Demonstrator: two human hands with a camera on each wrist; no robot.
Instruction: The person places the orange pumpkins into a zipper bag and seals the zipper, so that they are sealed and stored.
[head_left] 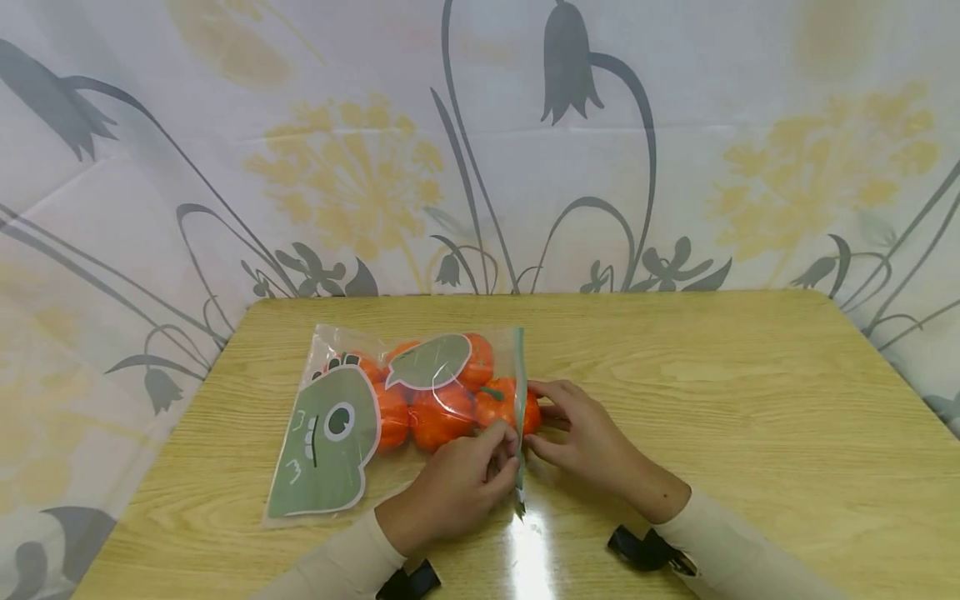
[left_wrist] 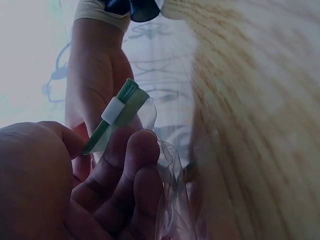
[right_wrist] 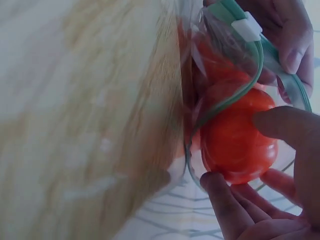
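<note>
A clear zip bag (head_left: 322, 479) printed with a green cartoon dinosaur lies on the table with several small orange pumpkins (head_left: 442, 417) inside. Its green-edged mouth faces right and stands open. My left hand (head_left: 453, 487) pinches the near part of that mouth between thumb and fingers, close to the white slider (left_wrist: 113, 111). At the opening, my right hand (head_left: 588, 429) holds one more pumpkin (right_wrist: 240, 142), thumb on one side and fingers on the other. This pumpkin has a green stem and sits partly inside the mouth, the green zip strip (right_wrist: 257, 65) curving around it.
The wooden table (head_left: 720, 375) extends to both sides of the bag. Behind it hangs a pale cloth (head_left: 495, 167) with grey and yellow flower prints. Black wrist devices (head_left: 645, 550) sit at both cream sleeves.
</note>
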